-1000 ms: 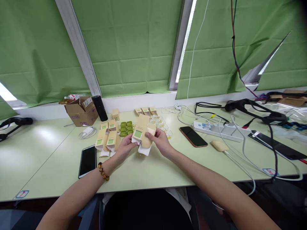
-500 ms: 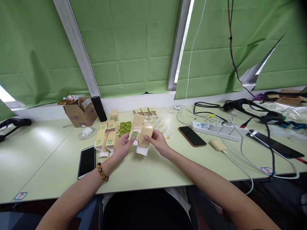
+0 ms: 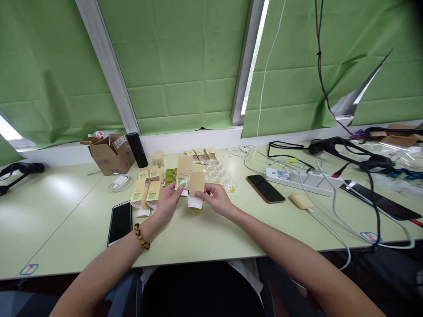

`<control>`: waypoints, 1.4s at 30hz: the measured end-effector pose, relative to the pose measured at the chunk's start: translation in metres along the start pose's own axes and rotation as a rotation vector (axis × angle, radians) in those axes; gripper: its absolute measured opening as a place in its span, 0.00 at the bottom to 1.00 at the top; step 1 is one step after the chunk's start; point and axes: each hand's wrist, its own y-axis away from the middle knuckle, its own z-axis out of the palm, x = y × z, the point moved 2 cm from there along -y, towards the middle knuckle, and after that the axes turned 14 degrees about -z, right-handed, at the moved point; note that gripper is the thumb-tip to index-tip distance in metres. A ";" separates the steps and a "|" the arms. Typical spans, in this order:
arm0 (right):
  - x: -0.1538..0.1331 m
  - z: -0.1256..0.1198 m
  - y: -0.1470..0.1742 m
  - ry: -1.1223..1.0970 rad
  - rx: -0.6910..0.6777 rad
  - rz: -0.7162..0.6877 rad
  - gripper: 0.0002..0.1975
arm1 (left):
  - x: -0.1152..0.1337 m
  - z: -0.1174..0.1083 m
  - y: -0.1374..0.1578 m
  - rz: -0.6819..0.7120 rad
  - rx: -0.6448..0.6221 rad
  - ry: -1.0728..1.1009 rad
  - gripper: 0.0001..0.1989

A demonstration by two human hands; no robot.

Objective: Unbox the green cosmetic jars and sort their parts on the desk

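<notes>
Above the table's middle, a beige cardboard box (image 3: 196, 181) is held between my two hands, partly unfolded, with white flaps at its lower end. My left hand (image 3: 169, 203) pinches its left panel beside a green label. My right hand (image 3: 216, 198) grips its right edge, thumb in front. Just below it, a small clear cup with something yellow-green (image 3: 196, 211) shows in part. Behind the box sit small green containers (image 3: 169, 175), partly covered. Clear cups with yellow bits (image 3: 221, 174) stand to the right. Several open beige boxes (image 3: 153, 192) stand left of my left hand.
More beige boxes (image 3: 200, 155) line the back. A dark phone (image 3: 119, 223) lies left, another phone (image 3: 266, 189) right. Further right are a white power strip (image 3: 300, 180), loose cables and a beige case (image 3: 301, 201). A brown carton (image 3: 112, 155) and black cylinder (image 3: 137, 149) stand back left.
The held box has turned flatter towards me and shifted slightly left, its panels spread more squarely. My right hand moved a little left with it. The small cup beneath shows more now.
</notes>
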 end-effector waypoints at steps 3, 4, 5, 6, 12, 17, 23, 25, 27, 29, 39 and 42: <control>0.000 0.001 0.000 0.047 -0.010 -0.009 0.26 | 0.000 -0.001 -0.001 0.026 0.016 -0.007 0.24; -0.001 0.002 0.000 0.066 -0.020 -0.019 0.25 | -0.001 -0.001 -0.002 0.040 0.034 -0.019 0.24; -0.001 0.002 0.000 0.080 -0.031 -0.032 0.24 | -0.001 -0.002 -0.003 0.058 0.058 -0.034 0.24; -0.002 0.003 0.000 0.087 -0.041 -0.047 0.22 | -0.001 -0.004 -0.004 0.082 0.092 -0.053 0.23; -0.003 0.002 0.005 0.186 -0.010 -0.101 0.13 | 0.016 -0.031 0.001 0.572 0.560 -0.430 0.14; -0.002 0.002 0.007 0.249 -0.023 -0.129 0.08 | 0.029 -0.067 0.008 0.864 0.610 -0.792 0.06; -0.007 0.011 0.010 0.163 -0.071 -0.153 0.08 | 0.024 -0.076 0.008 0.792 0.407 -0.952 0.01; -0.008 0.011 0.011 0.187 -0.080 -0.171 0.06 | 0.026 -0.069 0.009 0.795 0.388 -0.973 0.02; -0.008 0.010 0.010 0.256 -0.080 -0.199 0.05 | 0.033 -0.059 0.011 0.840 0.455 -0.972 0.01; -0.008 0.007 0.009 0.356 -0.073 -0.218 0.05 | 0.044 -0.049 0.012 0.911 0.587 -0.908 0.04; -0.014 0.006 0.010 0.484 -0.114 -0.314 0.05 | 0.094 -0.042 -0.081 0.182 0.575 -0.284 0.15; -0.017 0.006 0.011 0.474 -0.111 -0.342 0.04 | 0.095 -0.046 -0.134 -0.044 0.616 -0.269 0.11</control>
